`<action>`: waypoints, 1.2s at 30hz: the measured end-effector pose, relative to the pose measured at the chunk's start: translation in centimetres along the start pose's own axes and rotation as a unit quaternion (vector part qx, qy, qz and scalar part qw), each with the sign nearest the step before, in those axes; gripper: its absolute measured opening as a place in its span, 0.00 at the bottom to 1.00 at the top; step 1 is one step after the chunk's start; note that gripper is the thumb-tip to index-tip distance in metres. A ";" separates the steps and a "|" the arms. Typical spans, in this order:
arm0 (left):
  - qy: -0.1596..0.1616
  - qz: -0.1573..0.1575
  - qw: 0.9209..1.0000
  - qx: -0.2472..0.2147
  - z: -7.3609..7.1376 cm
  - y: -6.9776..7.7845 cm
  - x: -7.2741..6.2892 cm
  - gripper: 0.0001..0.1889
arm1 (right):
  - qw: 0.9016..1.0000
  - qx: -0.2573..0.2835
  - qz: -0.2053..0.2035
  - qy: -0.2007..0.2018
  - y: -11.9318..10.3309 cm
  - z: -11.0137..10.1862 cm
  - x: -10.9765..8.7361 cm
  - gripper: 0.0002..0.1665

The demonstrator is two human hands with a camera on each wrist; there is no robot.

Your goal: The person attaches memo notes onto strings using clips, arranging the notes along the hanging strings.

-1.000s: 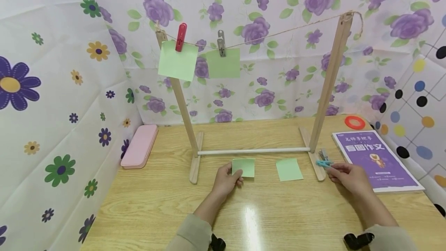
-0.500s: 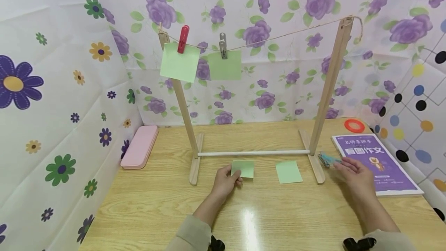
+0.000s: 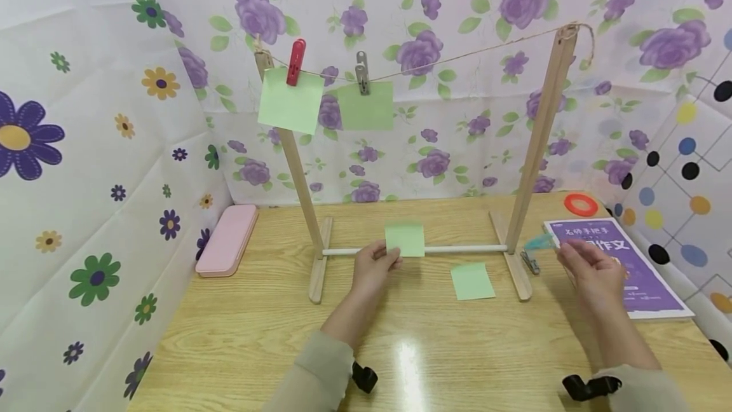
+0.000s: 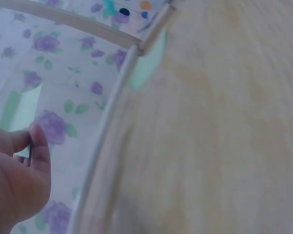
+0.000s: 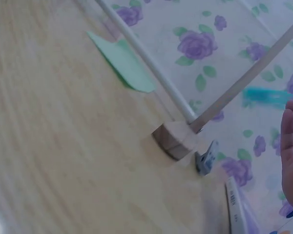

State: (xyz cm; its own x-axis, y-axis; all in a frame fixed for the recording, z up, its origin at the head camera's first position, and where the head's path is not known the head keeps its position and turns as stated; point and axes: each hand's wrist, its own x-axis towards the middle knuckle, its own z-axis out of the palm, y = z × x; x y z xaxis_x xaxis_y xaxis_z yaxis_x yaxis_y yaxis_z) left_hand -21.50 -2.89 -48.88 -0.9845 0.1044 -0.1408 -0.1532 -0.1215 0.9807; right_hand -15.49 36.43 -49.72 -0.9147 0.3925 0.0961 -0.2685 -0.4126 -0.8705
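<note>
My left hand (image 3: 374, 266) pinches a green sticky note (image 3: 406, 239) by its lower left corner, raised in front of the stand's white crossbar (image 3: 466, 248). In the left wrist view that note (image 4: 23, 109) is held between thumb and fingers. On the right, my right hand (image 3: 595, 272) pinches a light blue clothespin (image 3: 537, 243) at one end, lifted off the table and blurred in the right wrist view. A metal clip (image 3: 530, 262) lies on the table by the stand's right foot. Another green sticky note (image 3: 472, 281) lies on the table between my hands.
Between wooden posts (image 3: 543, 138) a string holds two green notes (image 3: 290, 103), under a red clothespin (image 3: 296, 62) and a metal clip (image 3: 362, 73). A pink case (image 3: 227, 240) lies left; a purple book (image 3: 629, 266) and an orange ring (image 3: 581, 204) lie right.
My left hand has raised its sticky note from near the table to crossbar height. The right hand has lifted the blue clothespin up from beside the metal clip, which stays on the table.
</note>
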 end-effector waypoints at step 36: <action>-0.001 -0.007 1.000 0.006 -0.3 -0.2 -0.1 0.14 | 0.726 -0.634 -0.081 -0.254 7.6 8.1 1.8 0.22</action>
State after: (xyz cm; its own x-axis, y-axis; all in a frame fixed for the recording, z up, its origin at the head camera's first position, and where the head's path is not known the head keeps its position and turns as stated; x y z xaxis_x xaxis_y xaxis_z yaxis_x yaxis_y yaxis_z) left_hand -21.41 -3.15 -49.07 -0.9821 0.1088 -0.1537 -0.1655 -0.1090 0.9802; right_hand -21.67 27.35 -52.24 -0.9819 -0.1356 0.1323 -0.1862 0.8202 -0.5409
